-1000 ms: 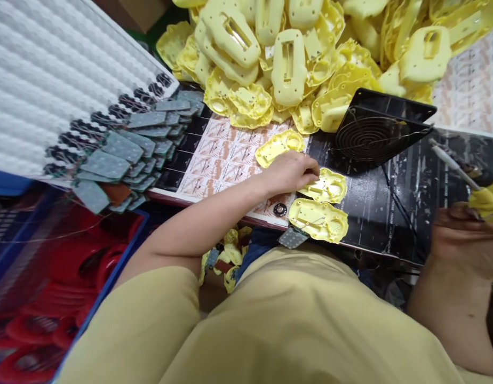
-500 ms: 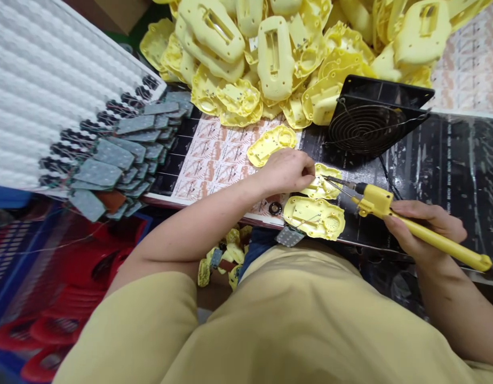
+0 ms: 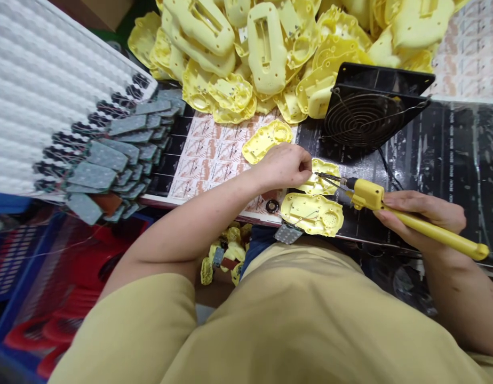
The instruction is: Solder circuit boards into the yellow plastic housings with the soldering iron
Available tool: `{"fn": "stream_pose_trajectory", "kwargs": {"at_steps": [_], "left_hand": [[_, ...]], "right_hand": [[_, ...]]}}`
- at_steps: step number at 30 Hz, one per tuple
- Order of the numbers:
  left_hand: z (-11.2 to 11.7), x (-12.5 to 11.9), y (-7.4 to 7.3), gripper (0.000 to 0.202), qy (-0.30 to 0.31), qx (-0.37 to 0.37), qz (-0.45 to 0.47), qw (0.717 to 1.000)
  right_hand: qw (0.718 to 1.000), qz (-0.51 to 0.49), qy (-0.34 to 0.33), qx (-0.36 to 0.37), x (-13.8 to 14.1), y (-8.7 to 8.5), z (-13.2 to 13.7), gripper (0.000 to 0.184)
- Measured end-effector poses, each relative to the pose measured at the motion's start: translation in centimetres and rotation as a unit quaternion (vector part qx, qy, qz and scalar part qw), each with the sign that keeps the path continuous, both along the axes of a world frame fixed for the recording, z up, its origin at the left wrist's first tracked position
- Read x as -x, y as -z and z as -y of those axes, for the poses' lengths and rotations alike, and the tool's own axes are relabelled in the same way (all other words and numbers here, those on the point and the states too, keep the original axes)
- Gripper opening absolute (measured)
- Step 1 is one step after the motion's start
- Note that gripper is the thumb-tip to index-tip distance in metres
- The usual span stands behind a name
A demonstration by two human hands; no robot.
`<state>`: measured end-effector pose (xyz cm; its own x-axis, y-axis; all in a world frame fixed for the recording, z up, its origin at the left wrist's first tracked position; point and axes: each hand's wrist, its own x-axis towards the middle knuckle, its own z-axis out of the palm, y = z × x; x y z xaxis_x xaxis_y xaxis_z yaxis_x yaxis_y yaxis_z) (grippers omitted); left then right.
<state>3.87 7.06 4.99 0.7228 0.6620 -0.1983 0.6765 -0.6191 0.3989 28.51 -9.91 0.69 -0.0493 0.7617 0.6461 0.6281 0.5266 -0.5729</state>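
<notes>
My right hand (image 3: 424, 218) is closed around the handle of a yellow soldering iron (image 3: 406, 216). Its dark tip and a thin metal guide tube reach over a yellow plastic shell half (image 3: 324, 178) lying on the bench. At that shell's left end my left hand (image 3: 288, 165) is pinched; whatever sits between its fingertips is hidden. Just in front lies another yellow shell half (image 3: 312, 214) with thin wires, and a grey circuit board (image 3: 288, 233) hangs at its lower left over the bench edge. Behind my left hand rests a third shell half (image 3: 266, 141).
A black fan (image 3: 362, 117) stands at the back right. Yellow shells (image 3: 266, 53) are heaped along the back. Stacked grey circuit boards (image 3: 96, 173) lie on the left beside a white ridged panel (image 3: 50, 90). A small round black part (image 3: 272, 206) is near the front edge.
The view has shifted slightly, moving the bench a little up and left in the picture. Both hands hold nearly the same pose, with the iron's tip still over the shell.
</notes>
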Motion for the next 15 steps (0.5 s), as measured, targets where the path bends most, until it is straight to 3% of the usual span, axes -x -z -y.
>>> {"fn": "stream_pose_trajectory", "kwargs": {"at_steps": [6, 10, 13, 15], "left_hand": [[-0.2, 0.1, 0.1, 0.021, 0.011, 0.007, 0.014, 1.000], [-0.4, 0.1, 0.1, 0.021, 0.013, 0.010, 0.011, 1.000], [-0.5, 0.0, -0.1, 0.022, 0.018, 0.013, 0.001, 1.000], [-0.5, -0.1, -0.2, 0.022, 0.020, 0.013, -0.007, 1.000]], "right_hand": [[0.996, -0.038, 0.069, -0.037, 0.2, -0.5, 0.6, 0.016], [0.994, 0.007, 0.111, 0.013, 0.0, -0.2, 1.3, 0.016], [0.990, 0.028, 0.128, 0.048, -0.5, 0.3, 1.7, 0.039], [0.993, 0.031, 0.106, 0.031, -0.6, 0.4, 1.5, 0.041]]}}
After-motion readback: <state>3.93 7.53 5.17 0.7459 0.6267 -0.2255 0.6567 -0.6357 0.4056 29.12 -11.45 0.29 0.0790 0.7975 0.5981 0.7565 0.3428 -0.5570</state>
